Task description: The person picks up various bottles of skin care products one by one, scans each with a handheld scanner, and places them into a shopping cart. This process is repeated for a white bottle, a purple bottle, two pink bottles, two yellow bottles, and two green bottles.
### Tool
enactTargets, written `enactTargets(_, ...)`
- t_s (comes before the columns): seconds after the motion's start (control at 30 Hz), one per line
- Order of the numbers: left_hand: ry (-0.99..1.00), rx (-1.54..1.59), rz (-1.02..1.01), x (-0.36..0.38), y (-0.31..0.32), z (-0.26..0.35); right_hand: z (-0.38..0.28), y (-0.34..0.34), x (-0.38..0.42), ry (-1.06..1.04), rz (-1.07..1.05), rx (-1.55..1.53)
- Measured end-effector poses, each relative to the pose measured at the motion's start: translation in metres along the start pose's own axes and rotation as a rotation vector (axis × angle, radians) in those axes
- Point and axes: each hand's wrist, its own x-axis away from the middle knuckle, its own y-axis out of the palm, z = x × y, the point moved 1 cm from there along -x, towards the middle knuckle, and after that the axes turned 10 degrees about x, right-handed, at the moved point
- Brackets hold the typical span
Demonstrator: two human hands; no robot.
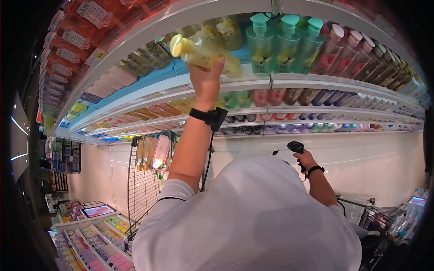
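Note:
My left hand [205,79] is closed around a yellow pump bottle [202,53], held tilted at the front of the upper shelf. Its yellow pump head points to the left. Behind it stand more yellow bottles [229,32], and just to the right are several green pump bottles [285,47]. Low on the right, my right hand [307,159] grips a black handheld scanner [296,147], well below the shelves. Each wrist wears a black strap, and the left one carries a small black box [219,119].
Stocked shelves [316,82] curve across the front, with pink and brown bottles on the right. A wire cart [140,180] with bottles stands at the left. Another cart [379,216] is at lower right. A display stand [97,246] fills the lower left.

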Motion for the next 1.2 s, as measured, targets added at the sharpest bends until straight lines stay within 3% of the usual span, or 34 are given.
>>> enactTargets(0.17, 0.092, 0.271, 0.106, 0.021, -0.054, 0.036, -0.065, 0.017, 0.012, -0.163, -0.036, -0.024)
enactTargets(0.23, -0.018, 0.525, 0.168, 0.037, -0.081, 0.054, -0.092, 0.022, 0.018, -0.239, -0.069, 0.013)
enactTargets(0.3, -0.099, 0.576, 0.241, 0.054, -0.108, 0.067, -0.121, 0.027, 0.028, -0.314, -0.111, 0.059)
enactTargets(0.37, -0.338, 0.806, 0.233, 0.070, -0.123, 0.084, -0.154, 0.031, 0.044, -0.412, -0.184, 0.139)
enactTargets(0.43, -0.372, 0.828, 0.300, 0.088, -0.155, 0.078, -0.191, 0.036, 0.069, -0.423, -0.250, 0.186)
enactTargets(0.5, -0.470, 1.080, 0.358, 0.112, -0.176, 0.070, -0.222, 0.044, 0.088, -0.542, -0.375, 0.225)
enactTargets(0.63, -0.423, 1.099, 0.257, 0.154, -0.194, 0.064, -0.281, 0.062, 0.134, -0.670, -0.594, 0.241)
enactTargets(0.83, -0.449, 1.027, 0.447, 0.188, -0.206, 0.070, -0.316, 0.104, 0.153, -0.792, -0.822, 0.333)
enactTargets(0.97, -0.583, 0.982, 0.603, 0.195, -0.206, 0.078, -0.331, 0.129, 0.159, -0.848, -0.902, 0.444)
enactTargets(1.03, -0.558, 1.081, 0.397, 0.204, -0.216, 0.070, -0.335, 0.138, 0.163, -0.845, -0.937, 0.465)
enactTargets(1.2, -0.557, 1.054, 0.385, 0.213, -0.215, 0.074, -0.339, 0.155, 0.163, -0.893, -0.959, 0.502)
